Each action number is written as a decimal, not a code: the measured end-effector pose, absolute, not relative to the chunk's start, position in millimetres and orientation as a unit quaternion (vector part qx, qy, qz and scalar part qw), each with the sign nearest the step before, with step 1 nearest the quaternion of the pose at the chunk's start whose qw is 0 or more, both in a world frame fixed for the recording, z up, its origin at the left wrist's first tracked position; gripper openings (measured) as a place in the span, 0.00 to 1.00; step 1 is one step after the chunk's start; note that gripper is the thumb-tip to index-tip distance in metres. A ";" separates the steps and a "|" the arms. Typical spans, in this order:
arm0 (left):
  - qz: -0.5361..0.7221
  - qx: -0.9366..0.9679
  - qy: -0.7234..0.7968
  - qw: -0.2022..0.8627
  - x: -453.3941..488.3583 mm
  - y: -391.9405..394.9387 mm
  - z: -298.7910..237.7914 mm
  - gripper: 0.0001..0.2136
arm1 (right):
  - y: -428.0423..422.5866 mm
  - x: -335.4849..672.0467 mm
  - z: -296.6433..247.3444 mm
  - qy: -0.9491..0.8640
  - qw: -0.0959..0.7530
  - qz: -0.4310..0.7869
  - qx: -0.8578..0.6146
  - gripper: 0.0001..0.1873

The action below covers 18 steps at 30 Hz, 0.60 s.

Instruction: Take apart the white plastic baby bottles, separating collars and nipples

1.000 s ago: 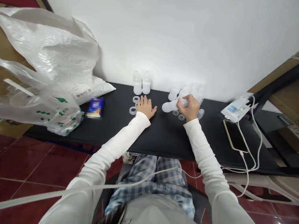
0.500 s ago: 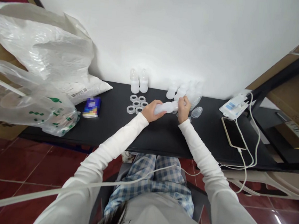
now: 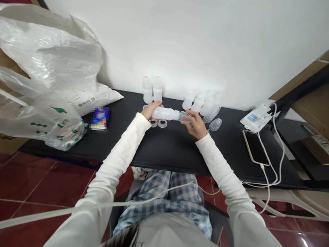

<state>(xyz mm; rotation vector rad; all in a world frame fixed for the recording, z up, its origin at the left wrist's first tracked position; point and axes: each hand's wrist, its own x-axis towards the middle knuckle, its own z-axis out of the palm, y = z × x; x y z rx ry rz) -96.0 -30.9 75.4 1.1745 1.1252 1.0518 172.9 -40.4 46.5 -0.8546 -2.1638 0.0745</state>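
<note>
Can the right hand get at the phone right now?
Probably yes: the phone lies uncovered on the table, right of the right hand, cable at its near end. But that hand's fingers are on the clear top at the neck of the white bottle, so it may have to let go first.

On the flat black table [image 3: 176,149], two rounded white plastic bottles with clear domes [image 3: 147,95] stand at the far edge, left of a cluster of rounded white plastic bottles [image 3: 197,104]. Nearer, before the domed pair, lie translucent plastic rings [image 3: 162,126]; a clear domed plastic cap [image 3: 215,124] lies near the cluster's right end. A rectangular black-screened phone [image 3: 255,147] lies right; a blue rectangular box [image 3: 100,118], left, before a white plastic sack [image 3: 61,49].
</note>
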 end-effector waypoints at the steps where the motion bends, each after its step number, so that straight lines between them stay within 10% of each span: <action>1: 0.437 0.490 0.484 0.579 -104.0 -29.1 76.0 0.24 | -39.9 176.8 45.6 -0.859 0.377 0.010 -0.347 0.12; 18: 0.576 0.516 0.423 0.472 -77.1 -28.2 46.6 0.29 | -37.1 207.2 60.0 -0.716 0.462 -0.112 -0.512 0.30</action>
